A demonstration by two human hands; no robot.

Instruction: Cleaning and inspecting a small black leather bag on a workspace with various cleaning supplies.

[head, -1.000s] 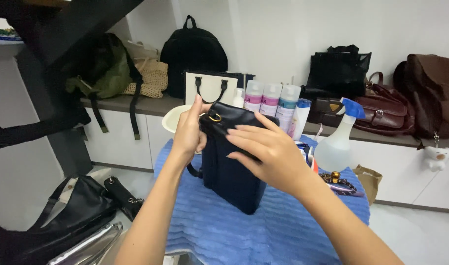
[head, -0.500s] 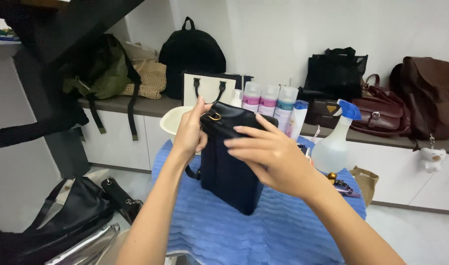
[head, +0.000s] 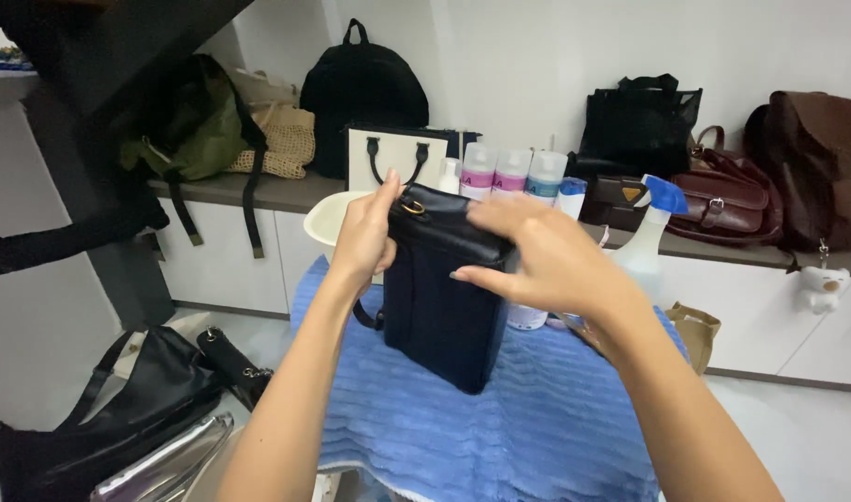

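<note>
A: So, where do we have the dark navy bag (head: 441, 297) right now?

B: Upright between our 2 hands, its bottom resting on the blue ribbed towel (head: 546, 418) just below them. Its top edge sits level with our fingers, and a small gold ring on the top corner shows beside our left thumb.

A: And our left hand (head: 365, 237)?

B: It is curled around the bag's upper left corner, fingers closed on the edge and thumb up by the ring. We grip it firmly there.

A: Our right hand (head: 537, 260)?

B: It lies over the top right side of the bag, fingers spread fairly wide and pressed flat on the front face and top edge. It is a little blurred, so we cannot tell how tightly it clasps, but it is touching the bag.

A: What is around our hands?

B: Just beyond our right hand stands a clear spray bottle with a blue trigger (head: 651, 237), and behind the bag we see 3 capped bottles (head: 511, 172) in a row. Past our left hand sits a cream tote with black handles (head: 393, 158). Down beside our left forearm a black leather bag (head: 137, 409) lies on the floor.
</note>
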